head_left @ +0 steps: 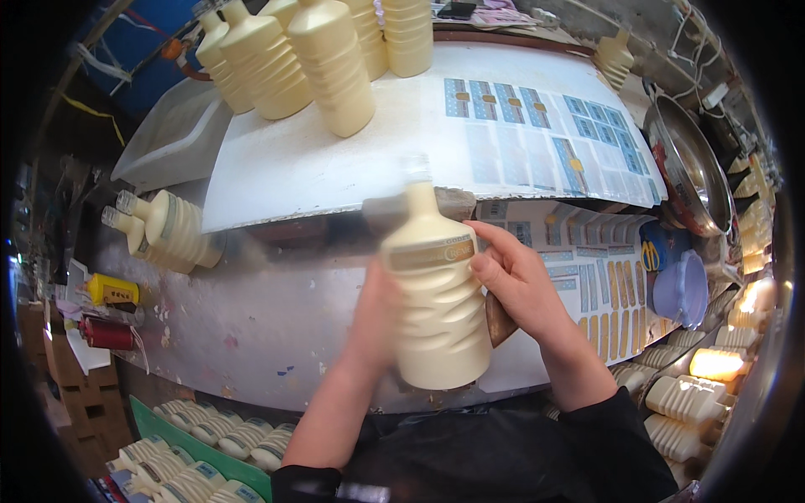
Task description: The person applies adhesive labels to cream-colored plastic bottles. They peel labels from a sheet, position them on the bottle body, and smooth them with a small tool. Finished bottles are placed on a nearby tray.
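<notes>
Cream plastic bottle (440, 335) upright, maybe slightly tilted, between both hands, over the near part of the grey tabletop (251, 335); clear neck at top, blurred. Right hand (524, 281) clamped on its right side: thumb on the front by the end of the gold-and-grey label band (432, 253), fingers toward the back. Left hand (373, 314) at its left side, motion-blurred; can't tell if gripping or just touching. Brown object (501, 323) just below right hand, beside the bottle, kind unclear.

Beyond: white board (277, 184), raised, with similar bottles standing at far left (331, 75) and blue-and-gold label sheets (511, 105) at right. More strips (620, 293) lie lower, right of right hand. Two bottles (172, 230) lie tilted left of the board. Far left: yellow spool (113, 290), dark red spool (107, 334). Right side: metal pan (696, 168) on edge, yellow-handled scissors (649, 256), lilac basin (683, 289). Rows of bottles lower left (239, 432) by a green panel (172, 426), more lower right (683, 398).
</notes>
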Tool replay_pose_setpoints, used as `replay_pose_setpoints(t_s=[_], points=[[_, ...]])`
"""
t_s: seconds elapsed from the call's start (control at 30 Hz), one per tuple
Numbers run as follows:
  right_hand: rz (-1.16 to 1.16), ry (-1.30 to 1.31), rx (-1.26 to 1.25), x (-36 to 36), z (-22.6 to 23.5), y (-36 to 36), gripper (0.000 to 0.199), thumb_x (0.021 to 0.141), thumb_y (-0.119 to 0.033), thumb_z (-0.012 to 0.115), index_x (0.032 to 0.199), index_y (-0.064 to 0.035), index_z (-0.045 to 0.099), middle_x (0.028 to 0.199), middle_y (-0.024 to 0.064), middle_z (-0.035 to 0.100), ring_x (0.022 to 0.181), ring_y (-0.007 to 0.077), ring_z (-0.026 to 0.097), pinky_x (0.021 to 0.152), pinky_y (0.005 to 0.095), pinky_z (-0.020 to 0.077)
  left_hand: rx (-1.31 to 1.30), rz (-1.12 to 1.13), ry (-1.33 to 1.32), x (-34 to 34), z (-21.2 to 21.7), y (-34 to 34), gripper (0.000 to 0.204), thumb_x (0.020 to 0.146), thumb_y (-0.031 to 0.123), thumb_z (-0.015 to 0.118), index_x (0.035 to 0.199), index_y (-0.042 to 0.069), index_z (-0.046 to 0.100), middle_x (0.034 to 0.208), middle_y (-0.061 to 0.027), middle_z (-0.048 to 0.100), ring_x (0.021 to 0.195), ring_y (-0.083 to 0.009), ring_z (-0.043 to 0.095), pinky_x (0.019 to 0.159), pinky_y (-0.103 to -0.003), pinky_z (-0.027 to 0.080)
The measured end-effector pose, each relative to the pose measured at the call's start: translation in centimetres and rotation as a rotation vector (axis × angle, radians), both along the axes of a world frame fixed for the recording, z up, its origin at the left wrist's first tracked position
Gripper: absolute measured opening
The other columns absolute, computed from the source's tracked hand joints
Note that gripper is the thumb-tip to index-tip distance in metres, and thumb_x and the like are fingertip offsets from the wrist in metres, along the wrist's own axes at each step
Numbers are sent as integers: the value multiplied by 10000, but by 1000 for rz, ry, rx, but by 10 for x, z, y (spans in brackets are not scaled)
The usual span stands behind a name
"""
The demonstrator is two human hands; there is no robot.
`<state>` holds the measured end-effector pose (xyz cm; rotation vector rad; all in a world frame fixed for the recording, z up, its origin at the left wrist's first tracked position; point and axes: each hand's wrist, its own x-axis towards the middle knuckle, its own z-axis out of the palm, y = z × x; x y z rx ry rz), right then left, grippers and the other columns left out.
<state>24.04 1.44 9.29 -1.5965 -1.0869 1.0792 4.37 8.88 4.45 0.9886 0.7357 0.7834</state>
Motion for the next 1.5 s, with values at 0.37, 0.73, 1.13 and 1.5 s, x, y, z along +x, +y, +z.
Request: replay_pose_setpoints(t_s=[0.37, 0.73, 1.13, 1.5], points=[[49, 506, -75, 13, -30, 8, 609, 1021, -293, 629, 1486, 45, 431, 812, 11, 630, 365, 42, 421, 332, 195, 308, 498, 99, 514, 12, 39, -15, 770, 857, 256, 786, 1464, -33, 410, 1294, -178, 483, 1225, -322, 538, 1058, -433, 449], [85, 517, -10, 15, -43, 7, 722, 997, -429, 670, 1493, 35, 425, 941, 39, 689, 385, 28, 436, 336, 176, 318, 607, 126, 588, 11, 40, -22, 876, 845, 309, 797, 1492, -69, 343, 1375, -248, 449, 1264, -410, 498, 1071, -489, 415], [83, 305, 61, 6, -15, -14, 639, 1011, -284, 647, 1534, 9, 426, 1201, 52, 659, 1005, 64, 582, 873, 230, 471, 524, 103, 414, 0, 35, -24, 902, 822, 186, 764, 1562, -29, 295, 1417, -204, 482, 1288, -323, 539, 1093, -431, 441], [139, -67, 95, -14, 28, -20, 591, 979, -149, 467, 1539, 9, 364, 1120, 266, 657, 1009, 408, 652, 875, 445, 515, 108, -38, -123, -7, 15, -4, 898, 859, 342, 635, 1590, 5, 236, 1471, -177, 491, 1326, -279, 534, 1124, -417, 438]])
